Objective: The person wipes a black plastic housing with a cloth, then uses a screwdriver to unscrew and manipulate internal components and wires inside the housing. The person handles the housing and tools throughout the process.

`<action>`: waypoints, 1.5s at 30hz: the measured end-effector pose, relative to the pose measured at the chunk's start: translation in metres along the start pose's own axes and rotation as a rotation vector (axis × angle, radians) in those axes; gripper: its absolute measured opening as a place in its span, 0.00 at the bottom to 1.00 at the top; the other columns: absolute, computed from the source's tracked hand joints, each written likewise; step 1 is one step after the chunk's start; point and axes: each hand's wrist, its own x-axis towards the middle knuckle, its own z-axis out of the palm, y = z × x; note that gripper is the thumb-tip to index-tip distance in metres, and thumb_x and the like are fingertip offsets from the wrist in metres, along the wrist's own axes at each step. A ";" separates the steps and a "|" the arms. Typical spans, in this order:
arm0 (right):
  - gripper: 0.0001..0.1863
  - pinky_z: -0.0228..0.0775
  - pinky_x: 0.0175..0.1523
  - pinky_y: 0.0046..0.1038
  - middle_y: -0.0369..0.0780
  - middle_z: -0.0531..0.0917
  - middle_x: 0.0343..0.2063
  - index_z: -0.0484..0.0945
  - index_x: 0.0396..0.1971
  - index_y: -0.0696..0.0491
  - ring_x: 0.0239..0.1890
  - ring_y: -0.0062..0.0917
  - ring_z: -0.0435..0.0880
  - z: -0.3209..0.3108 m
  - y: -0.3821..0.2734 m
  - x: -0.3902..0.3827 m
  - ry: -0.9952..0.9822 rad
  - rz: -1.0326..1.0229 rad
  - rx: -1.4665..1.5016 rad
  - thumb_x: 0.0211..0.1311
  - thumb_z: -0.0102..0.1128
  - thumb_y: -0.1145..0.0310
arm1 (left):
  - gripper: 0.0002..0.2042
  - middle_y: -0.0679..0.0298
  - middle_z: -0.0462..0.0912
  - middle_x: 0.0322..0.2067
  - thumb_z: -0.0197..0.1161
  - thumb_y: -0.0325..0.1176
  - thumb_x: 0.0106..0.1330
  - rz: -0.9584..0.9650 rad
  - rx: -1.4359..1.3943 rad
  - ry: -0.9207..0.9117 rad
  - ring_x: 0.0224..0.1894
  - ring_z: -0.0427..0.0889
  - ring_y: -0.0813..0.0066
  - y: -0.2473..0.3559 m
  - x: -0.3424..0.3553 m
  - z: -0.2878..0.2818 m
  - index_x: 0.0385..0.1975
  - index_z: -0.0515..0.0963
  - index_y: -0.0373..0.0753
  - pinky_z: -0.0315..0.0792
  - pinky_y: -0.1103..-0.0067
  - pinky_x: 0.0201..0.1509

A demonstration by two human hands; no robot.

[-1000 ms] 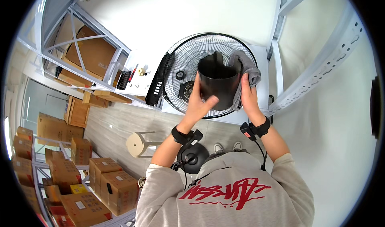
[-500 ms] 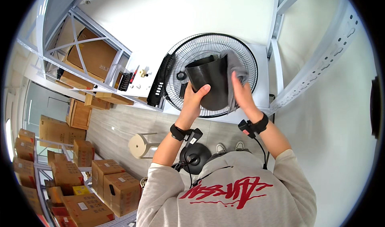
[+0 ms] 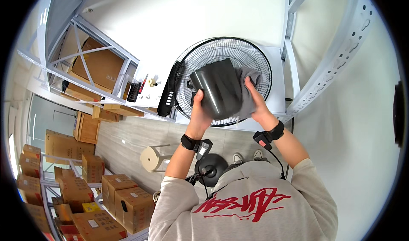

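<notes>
A dark, glossy, cup-shaped plastic housing (image 3: 218, 89) is held up between my two hands over a round black wire fan grille (image 3: 260, 55). My left hand (image 3: 200, 112) grips the housing's left side, thumb along its wall. In my right hand (image 3: 259, 106) is a grey cloth (image 3: 248, 104), pressed against the housing's right side; the thumb lies over the cloth and the other fingers are hidden. Beneath, the grille lies on a white tabletop, its middle covered by the housing.
Left of the grille are a black slotted part (image 3: 169, 89), a red screwdriver (image 3: 143, 83), a black bit holder (image 3: 133, 92) and a small brass-coloured part (image 3: 152, 82). A beige stool (image 3: 150, 159) and round black base (image 3: 211, 169) stand on the floor. Cardboard boxes (image 3: 134, 209) fill shelves at left.
The housing has turned so its open end no longer faces me and its smooth wall shows. My right hand and the cloth have moved slightly down along its side.
</notes>
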 end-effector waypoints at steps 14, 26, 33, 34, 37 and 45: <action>0.30 0.68 0.53 0.26 0.40 0.80 0.44 0.74 0.51 0.63 0.46 0.23 0.76 0.015 0.016 -0.025 0.248 -0.421 -0.686 0.74 0.46 0.47 | 0.28 0.61 0.68 0.61 0.53 0.45 0.75 0.274 0.367 0.106 0.62 0.67 0.74 -0.011 0.006 0.001 0.67 0.59 0.35 0.61 0.77 0.66; 0.33 0.68 0.56 0.25 0.43 0.80 0.47 0.72 0.55 0.63 0.51 0.23 0.76 0.035 -0.017 -0.027 0.217 -0.250 -0.522 0.72 0.47 0.44 | 0.31 0.60 0.74 0.54 0.67 0.38 0.64 0.185 0.376 0.083 0.55 0.73 0.74 -0.006 -0.010 0.013 0.64 0.62 0.35 0.68 0.77 0.59; 0.47 0.48 0.72 0.51 0.66 0.44 0.68 0.46 0.72 0.59 0.70 0.65 0.47 0.035 0.028 -0.044 0.043 -0.959 -1.474 0.56 0.63 0.69 | 0.34 0.58 0.74 0.54 0.70 0.38 0.62 0.352 0.452 0.276 0.55 0.73 0.72 -0.021 0.005 0.014 0.64 0.62 0.33 0.68 0.77 0.59; 0.47 0.48 0.72 0.50 0.65 0.43 0.68 0.46 0.72 0.59 0.70 0.64 0.47 0.035 0.030 -0.046 0.025 -0.945 -1.484 0.55 0.63 0.70 | 0.34 0.58 0.73 0.55 0.71 0.38 0.61 0.363 0.463 0.302 0.55 0.72 0.72 -0.021 0.006 0.014 0.64 0.62 0.33 0.68 0.77 0.60; 0.47 0.48 0.72 0.48 0.63 0.44 0.69 0.47 0.72 0.59 0.71 0.62 0.48 0.034 0.029 -0.046 -0.007 -0.893 -1.446 0.55 0.64 0.70 | 0.34 0.58 0.72 0.56 0.71 0.38 0.61 0.410 0.564 0.326 0.56 0.72 0.71 -0.023 0.006 0.005 0.63 0.62 0.33 0.68 0.76 0.60; 0.38 0.66 0.60 0.22 0.40 0.77 0.55 0.69 0.60 0.63 0.55 0.22 0.75 0.017 -0.011 -0.015 0.089 -0.138 -0.225 0.69 0.51 0.41 | 0.32 0.59 0.73 0.54 0.70 0.37 0.61 0.361 0.462 0.194 0.55 0.72 0.72 -0.017 -0.006 0.017 0.62 0.63 0.33 0.66 0.77 0.60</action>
